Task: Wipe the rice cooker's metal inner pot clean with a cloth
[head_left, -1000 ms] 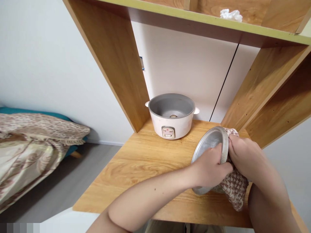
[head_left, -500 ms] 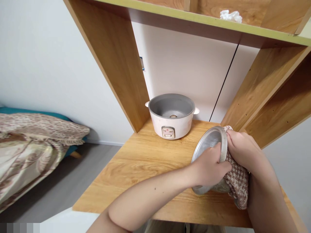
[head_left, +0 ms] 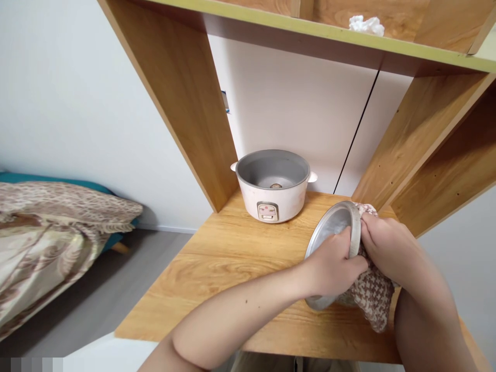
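A silver metal inner pot [head_left: 327,240] is tipped on its side over the front right of the desk, its opening facing left. My left hand [head_left: 337,263] is closed over its rim, fingers inside and thumb outside. A brown-and-cream checked cloth [head_left: 374,297] hangs against the pot's outer side. My right hand [head_left: 391,245] is closed on that cloth near the rim; its fingertips are partly hidden. Behind, a white rice cooker body [head_left: 250,194] stands upright and lidless, its grey inside showing a round heating centre.
The wooden desk [head_left: 186,274] has upright side panels and an overhead shelf [head_left: 271,23] with a crumpled white tissue [head_left: 366,26] on it. At left, a bed with a patterned cover [head_left: 58,227] stands on the grey floor.
My right hand has shifted slightly along the pot's outer side, and the cloth's hanging end has swung a little left. The left hand and pot stay nearly in place.
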Action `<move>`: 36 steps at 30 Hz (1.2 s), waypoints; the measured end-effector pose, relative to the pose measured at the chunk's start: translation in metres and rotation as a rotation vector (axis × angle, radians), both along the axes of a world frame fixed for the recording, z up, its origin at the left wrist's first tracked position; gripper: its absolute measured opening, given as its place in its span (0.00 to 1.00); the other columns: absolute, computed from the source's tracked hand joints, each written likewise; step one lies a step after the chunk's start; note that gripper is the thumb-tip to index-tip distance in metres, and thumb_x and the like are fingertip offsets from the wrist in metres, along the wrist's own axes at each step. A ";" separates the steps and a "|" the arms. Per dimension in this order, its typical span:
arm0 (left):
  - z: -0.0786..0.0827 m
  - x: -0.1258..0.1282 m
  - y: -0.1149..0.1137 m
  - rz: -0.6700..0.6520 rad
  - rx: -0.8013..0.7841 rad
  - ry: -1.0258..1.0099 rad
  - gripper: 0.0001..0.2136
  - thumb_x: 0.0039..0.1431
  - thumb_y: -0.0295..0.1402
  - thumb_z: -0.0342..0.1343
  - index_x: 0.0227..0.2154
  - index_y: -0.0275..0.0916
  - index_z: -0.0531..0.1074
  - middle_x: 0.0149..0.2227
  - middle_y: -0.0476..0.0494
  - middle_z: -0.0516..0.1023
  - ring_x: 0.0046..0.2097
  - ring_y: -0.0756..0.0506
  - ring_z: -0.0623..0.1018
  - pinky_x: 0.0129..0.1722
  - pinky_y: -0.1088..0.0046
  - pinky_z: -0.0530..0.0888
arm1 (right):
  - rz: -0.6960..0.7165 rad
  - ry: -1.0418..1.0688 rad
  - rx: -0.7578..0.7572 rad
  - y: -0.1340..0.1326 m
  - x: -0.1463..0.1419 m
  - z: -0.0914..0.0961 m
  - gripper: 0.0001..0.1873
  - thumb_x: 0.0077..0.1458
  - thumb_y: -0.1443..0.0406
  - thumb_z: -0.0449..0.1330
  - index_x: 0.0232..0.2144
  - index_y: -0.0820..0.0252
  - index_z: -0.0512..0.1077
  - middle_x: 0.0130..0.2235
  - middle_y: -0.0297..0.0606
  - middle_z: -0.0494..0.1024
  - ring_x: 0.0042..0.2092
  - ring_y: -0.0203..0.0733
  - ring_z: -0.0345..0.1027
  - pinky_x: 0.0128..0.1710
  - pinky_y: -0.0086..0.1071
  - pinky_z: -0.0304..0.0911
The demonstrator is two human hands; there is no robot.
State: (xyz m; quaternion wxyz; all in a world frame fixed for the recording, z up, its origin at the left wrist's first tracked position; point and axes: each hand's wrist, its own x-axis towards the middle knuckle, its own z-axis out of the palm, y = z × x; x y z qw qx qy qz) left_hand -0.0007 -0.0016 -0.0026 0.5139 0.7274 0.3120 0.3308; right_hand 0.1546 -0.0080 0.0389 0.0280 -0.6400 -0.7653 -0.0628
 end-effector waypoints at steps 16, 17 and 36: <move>-0.001 0.000 0.000 0.004 -0.004 0.009 0.15 0.52 0.28 0.52 0.45 0.39 0.69 0.41 0.45 0.80 0.46 0.38 0.78 0.44 0.62 0.74 | 0.037 -0.021 0.052 -0.008 -0.001 -0.006 0.09 0.62 0.70 0.49 0.29 0.55 0.58 0.26 0.32 0.69 0.23 0.36 0.56 0.25 0.32 0.42; -0.001 0.000 0.000 0.006 -0.004 0.011 0.15 0.52 0.28 0.52 0.45 0.39 0.70 0.40 0.45 0.80 0.45 0.38 0.78 0.44 0.62 0.74 | 0.039 -0.016 0.054 -0.007 0.000 -0.006 0.10 0.62 0.70 0.49 0.28 0.55 0.58 0.26 0.32 0.69 0.23 0.36 0.56 0.25 0.32 0.42; 0.000 -0.001 -0.003 0.003 0.018 0.045 0.17 0.53 0.29 0.53 0.47 0.38 0.69 0.43 0.44 0.80 0.47 0.38 0.78 0.45 0.62 0.74 | 0.027 0.036 0.028 0.000 0.003 -0.002 0.11 0.63 0.69 0.48 0.27 0.55 0.57 0.27 0.33 0.71 0.24 0.37 0.58 0.26 0.32 0.44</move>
